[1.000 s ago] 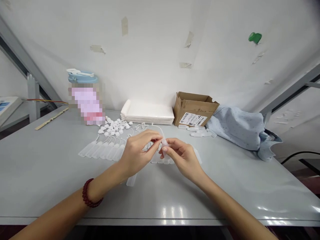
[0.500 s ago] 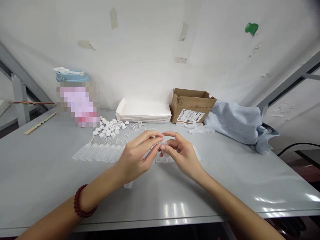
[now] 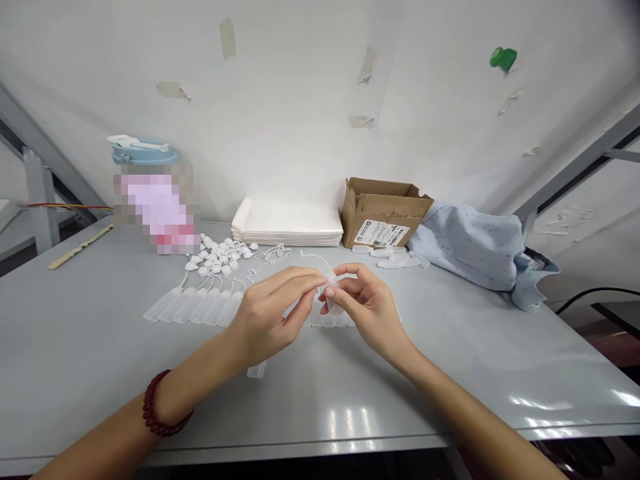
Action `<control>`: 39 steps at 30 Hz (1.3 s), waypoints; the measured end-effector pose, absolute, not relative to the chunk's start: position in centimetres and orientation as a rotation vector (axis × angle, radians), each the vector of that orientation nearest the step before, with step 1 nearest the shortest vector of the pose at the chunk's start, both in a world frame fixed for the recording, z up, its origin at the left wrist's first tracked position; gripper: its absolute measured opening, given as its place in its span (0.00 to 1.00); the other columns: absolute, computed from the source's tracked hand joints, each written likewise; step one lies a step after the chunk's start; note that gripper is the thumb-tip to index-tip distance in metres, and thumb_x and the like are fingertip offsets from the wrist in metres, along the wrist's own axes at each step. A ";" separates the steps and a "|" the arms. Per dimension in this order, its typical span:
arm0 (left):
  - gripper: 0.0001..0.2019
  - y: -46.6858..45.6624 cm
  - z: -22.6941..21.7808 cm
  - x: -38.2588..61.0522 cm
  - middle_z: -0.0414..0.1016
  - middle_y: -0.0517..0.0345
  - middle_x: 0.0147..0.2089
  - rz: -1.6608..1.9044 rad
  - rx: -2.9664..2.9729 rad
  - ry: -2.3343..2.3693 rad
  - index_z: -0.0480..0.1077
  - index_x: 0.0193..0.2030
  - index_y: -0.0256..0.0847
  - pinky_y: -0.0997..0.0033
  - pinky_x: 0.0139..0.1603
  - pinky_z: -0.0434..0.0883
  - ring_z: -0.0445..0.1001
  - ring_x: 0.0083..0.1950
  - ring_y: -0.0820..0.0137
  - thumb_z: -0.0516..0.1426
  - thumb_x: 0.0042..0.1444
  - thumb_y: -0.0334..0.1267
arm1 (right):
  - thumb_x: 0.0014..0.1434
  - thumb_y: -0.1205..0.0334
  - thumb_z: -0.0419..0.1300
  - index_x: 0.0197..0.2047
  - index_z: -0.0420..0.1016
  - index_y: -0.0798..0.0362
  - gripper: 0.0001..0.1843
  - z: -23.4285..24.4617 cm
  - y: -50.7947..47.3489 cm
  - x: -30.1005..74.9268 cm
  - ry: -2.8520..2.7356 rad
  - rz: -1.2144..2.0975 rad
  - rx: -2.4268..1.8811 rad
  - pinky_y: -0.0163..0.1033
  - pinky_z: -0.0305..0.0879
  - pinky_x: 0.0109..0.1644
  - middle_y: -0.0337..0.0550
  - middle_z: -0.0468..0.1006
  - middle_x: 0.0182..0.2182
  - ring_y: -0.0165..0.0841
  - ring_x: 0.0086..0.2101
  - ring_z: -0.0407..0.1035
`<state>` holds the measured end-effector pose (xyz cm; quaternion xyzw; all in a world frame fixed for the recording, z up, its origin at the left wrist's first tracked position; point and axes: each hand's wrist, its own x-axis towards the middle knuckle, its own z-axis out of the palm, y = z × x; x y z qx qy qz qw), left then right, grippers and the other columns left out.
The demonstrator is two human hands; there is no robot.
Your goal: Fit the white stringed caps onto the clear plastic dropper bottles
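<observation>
Above the grey tabletop point(image 3: 100, 353), left hand point(image 3: 270, 317) and right hand point(image 3: 370, 310) pinch one small translucent plastic tube point(image 3: 333, 293) fingertip-to-fingertip; so slight a grip could let it slip.

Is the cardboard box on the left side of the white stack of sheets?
No, the cardboard box stands to the right of the white stack.

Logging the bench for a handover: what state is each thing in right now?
Tube: held up, pinched between both hands.
Left hand: shut on tube's top.
Right hand: shut on tube.
Box: open.
Tube row: lying flat, side by side.
Cloth: crumpled.
</observation>
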<state>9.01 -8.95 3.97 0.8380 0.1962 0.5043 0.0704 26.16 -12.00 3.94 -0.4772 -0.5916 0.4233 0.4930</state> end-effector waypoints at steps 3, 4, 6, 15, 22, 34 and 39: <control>0.15 -9.0 4.2 8.8 0.74 0.51 0.42 1.446 2.528 0.627 0.68 0.50 0.41 0.66 0.42 0.74 0.74 0.44 0.67 0.53 0.56 0.25 | 0.54 0.52 0.63 0.40 0.64 0.50 0.16 3.9 -12.0 26.0 -1.374 1.083 -1.135 0.38 0.67 0.33 0.36 0.78 0.23 0.35 0.27 0.75; 0.16 -9.0 4.2 8.8 0.73 0.50 0.44 1.384 2.540 0.640 0.66 0.51 0.40 0.65 0.43 0.73 0.73 0.45 0.65 0.54 0.56 0.27 | 0.54 0.52 0.63 0.39 0.64 0.50 0.16 3.8 -12.0 25.9 -1.357 1.087 -1.137 0.38 0.68 0.33 0.37 0.78 0.23 0.35 0.28 0.75; 0.18 -9.0 4.3 8.6 0.70 0.48 0.47 1.237 2.577 0.672 0.64 0.54 0.39 0.63 0.46 0.72 0.70 0.49 0.63 0.56 0.56 0.30 | 0.53 0.52 0.64 0.38 0.64 0.51 0.16 3.7 -12.1 25.8 -1.317 1.100 -1.141 0.38 0.68 0.32 0.38 0.78 0.24 0.35 0.28 0.76; 0.17 -9.4 3.7 9.0 0.69 0.50 0.46 0.972 2.730 0.856 0.61 0.52 0.37 0.60 0.45 0.68 0.66 0.46 0.62 0.57 0.56 0.37 | 0.51 0.52 0.65 0.35 0.62 0.51 0.17 3.4 -12.2 25.0 -1.159 1.244 -1.121 0.37 0.69 0.29 0.35 0.78 0.25 0.36 0.28 0.77; 0.16 -9.4 3.9 8.8 0.70 0.50 0.44 0.917 2.739 0.851 0.63 0.50 0.36 0.61 0.45 0.67 0.65 0.46 0.61 0.57 0.55 0.35 | 0.53 0.51 0.64 0.36 0.64 0.52 0.16 2.9 -12.1 25.0 -1.194 1.258 -1.125 0.37 0.69 0.32 0.39 0.77 0.29 0.35 0.30 0.77; 0.18 -10.3 4.6 5.6 0.69 0.54 0.44 0.580 2.639 0.865 0.63 0.50 0.40 0.63 0.46 0.66 0.63 0.49 0.62 0.59 0.53 0.37 | 0.55 0.59 0.61 0.38 0.74 0.56 0.10 3.4 -12.7 24.9 -1.609 1.247 -1.285 0.34 0.65 0.31 0.41 0.78 0.29 0.30 0.29 0.71; 0.16 -12.3 3.9 3.7 0.68 0.56 0.44 0.414 2.524 0.952 0.64 0.48 0.43 0.63 0.47 0.66 0.62 0.50 0.63 0.60 0.53 0.37 | 0.55 0.64 0.61 0.41 0.74 0.53 0.09 3.1 -14.8 23.6 -1.907 1.197 -1.328 0.33 0.62 0.31 0.40 0.77 0.33 0.28 0.29 0.68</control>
